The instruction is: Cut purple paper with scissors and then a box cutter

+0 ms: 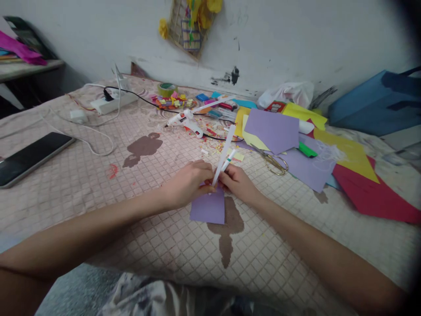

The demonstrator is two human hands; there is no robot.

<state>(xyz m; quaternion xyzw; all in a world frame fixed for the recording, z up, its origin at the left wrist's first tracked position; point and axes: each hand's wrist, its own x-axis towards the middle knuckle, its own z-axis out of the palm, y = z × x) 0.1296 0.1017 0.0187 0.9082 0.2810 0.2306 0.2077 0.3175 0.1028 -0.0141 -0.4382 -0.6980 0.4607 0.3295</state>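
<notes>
A small purple paper rectangle (208, 210) lies flat on the cloth in front of me. My left hand (194, 182) is closed at the paper's far edge, its fingertips pinching the lower end of a long translucent white strip (225, 149) that leans up and away. Beside it, my right hand (239, 183) has its fingers curled round a white pen (229, 159) with a green band. The pen's lower end is hidden by the fingers. Both hands nearly meet above the paper.
A white glue gun (187, 122) lies ahead among paper scraps. To the right are gold-handled scissors (276, 164), purple sheets (274, 131) and red paper (371, 193). A phone (36, 156) and a power strip (112, 103) with cables are at left. A blue bag (371, 105) stands far right.
</notes>
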